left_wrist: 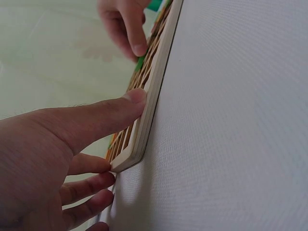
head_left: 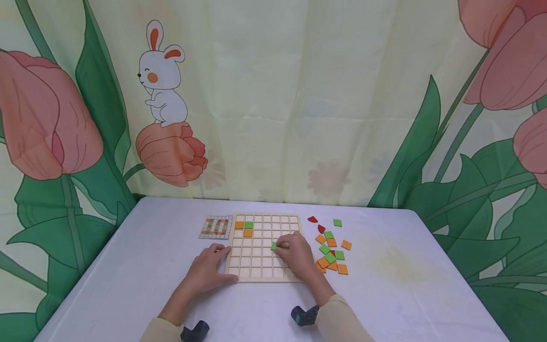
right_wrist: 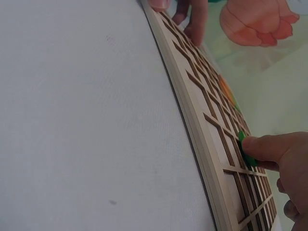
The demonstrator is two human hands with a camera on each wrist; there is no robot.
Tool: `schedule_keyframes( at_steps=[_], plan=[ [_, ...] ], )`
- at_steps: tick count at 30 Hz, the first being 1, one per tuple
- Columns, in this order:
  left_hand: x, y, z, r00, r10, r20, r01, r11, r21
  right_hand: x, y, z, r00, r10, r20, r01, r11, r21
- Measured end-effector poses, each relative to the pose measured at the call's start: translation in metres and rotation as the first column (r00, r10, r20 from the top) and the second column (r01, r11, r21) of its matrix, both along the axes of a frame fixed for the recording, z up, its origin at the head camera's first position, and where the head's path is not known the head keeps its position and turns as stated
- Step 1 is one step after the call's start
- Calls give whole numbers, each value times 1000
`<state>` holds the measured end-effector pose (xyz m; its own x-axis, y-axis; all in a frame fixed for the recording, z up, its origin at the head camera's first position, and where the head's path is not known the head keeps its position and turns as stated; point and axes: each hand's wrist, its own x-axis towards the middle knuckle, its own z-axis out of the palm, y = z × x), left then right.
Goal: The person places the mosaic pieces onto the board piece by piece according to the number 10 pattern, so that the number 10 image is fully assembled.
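Right hand (head_left: 295, 251) pinches a green tile (head_left: 273, 246) over the board (head_left: 265, 280), near and right of three laid tiles (head_left: 248, 225), while left hand (head_left: 207, 269) rests unclenched against the board's near-left corner.

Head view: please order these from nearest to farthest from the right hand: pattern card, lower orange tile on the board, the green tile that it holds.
1. Green tile: held by the right hand.
2. Lower orange tile: on the board, upper-left area.
3. Pattern card: left of the board.
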<state>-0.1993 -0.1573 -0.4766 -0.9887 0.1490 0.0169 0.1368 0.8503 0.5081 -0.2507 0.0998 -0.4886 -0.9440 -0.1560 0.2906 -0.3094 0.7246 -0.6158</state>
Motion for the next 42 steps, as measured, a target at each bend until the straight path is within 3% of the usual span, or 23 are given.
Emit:
schedule_keyframes(
  at_steps=[19, 42],
  plan=[
    [0, 0, -1, 1000, 10, 8, -11, 1000, 12, -3, -22, 1, 998, 50, -44, -48, 998, 27],
    [0, 0, 1, 1000, 8, 29, -8, 1000, 4, -9, -48, 6, 996, 87, 6, -87, 994, 59]
  ],
)
